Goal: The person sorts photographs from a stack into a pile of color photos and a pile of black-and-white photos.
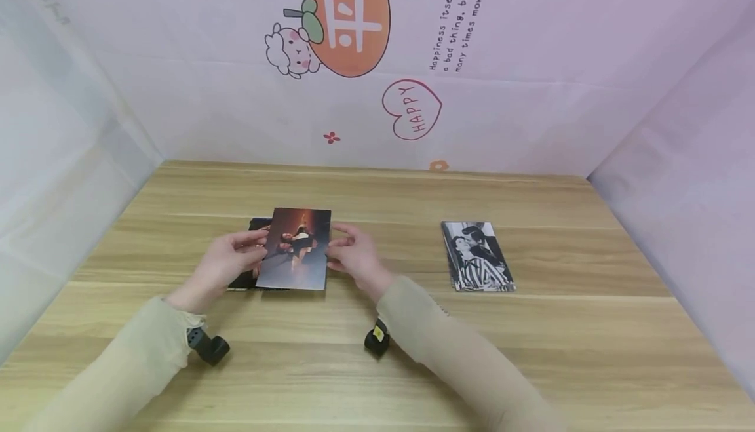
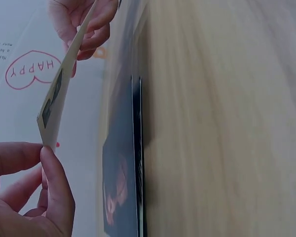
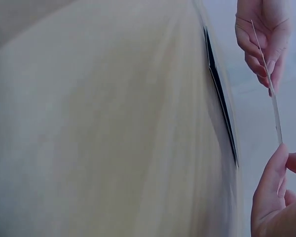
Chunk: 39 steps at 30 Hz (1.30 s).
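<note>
The left hand (image 1: 227, 263) pinches the left edge of a colour photo (image 1: 297, 248), held tilted just above a dark stack of photos (image 1: 250, 255) lying on the wooden counter (image 1: 377, 327). The right hand (image 1: 352, 256) pinches the photo's right edge. It looks light, thin and glossy, likely to bend or smudge, so fingertip grips at opposite edges suit it. Well apart to the right lies a black-and-white photo pile (image 1: 476, 256)

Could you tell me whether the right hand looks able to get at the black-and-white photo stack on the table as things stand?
Probably yes: bare table lies between the right hand and the black-and-white photo stack, but that hand now pinches the colour photo.
</note>
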Available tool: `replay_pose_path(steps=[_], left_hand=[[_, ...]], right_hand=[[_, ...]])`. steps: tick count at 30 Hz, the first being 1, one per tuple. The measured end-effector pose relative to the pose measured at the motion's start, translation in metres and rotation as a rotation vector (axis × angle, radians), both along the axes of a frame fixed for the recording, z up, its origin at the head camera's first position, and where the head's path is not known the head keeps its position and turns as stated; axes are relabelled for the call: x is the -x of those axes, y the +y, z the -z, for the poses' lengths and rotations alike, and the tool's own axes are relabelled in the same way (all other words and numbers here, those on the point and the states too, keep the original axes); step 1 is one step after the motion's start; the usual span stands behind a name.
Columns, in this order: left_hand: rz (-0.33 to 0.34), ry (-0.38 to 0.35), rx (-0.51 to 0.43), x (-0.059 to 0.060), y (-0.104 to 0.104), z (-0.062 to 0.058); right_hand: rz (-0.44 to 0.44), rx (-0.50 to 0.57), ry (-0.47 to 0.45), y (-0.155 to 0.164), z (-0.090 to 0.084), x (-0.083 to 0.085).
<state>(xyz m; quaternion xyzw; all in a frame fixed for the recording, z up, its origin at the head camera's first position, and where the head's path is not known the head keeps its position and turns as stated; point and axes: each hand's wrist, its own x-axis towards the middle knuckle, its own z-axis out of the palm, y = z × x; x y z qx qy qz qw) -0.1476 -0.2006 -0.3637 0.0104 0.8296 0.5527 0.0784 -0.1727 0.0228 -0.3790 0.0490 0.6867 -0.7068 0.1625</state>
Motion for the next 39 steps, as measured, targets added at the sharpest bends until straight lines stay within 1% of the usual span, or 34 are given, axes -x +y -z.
replay_pose_path(steps=[3, 6, 16, 18, 20, 24, 29, 32, 39], left_hand=[[0.008, -0.01, -0.04, -0.001, -0.007, 0.002], [0.011, -0.01, -0.049, -0.002, -0.013, 0.003], [0.001, -0.024, 0.044, 0.003, -0.029, 0.007], [0.007, -0.028, 0.047, 0.003, -0.032, 0.007], [0.015, -0.032, 0.037, 0.003, -0.034, 0.007], [0.031, -0.037, 0.022, 0.005, -0.039, 0.008], [0.035, -0.061, 0.025, 0.008, -0.045, 0.012], [0.036, -0.074, 0.022, 0.01, -0.047, 0.014], [0.047, -0.089, 0.032, 0.01, -0.051, 0.014]], right_hand=[[-0.005, 0.013, -0.004, -0.007, 0.002, 0.0], [-0.012, 0.024, -0.006, -0.014, 0.004, 0.001], [-0.026, 0.002, -0.014, -0.032, 0.009, 0.008], [-0.033, -0.008, -0.024, -0.035, 0.01, 0.009], [-0.041, -0.025, -0.027, -0.038, 0.01, 0.011], [-0.061, -0.085, -0.006, -0.042, 0.01, 0.014], [-0.079, -0.172, 0.03, -0.048, 0.011, 0.016], [-0.085, -0.204, 0.044, -0.051, 0.012, 0.017], [-0.104, -0.264, 0.037, -0.054, 0.012, 0.02]])
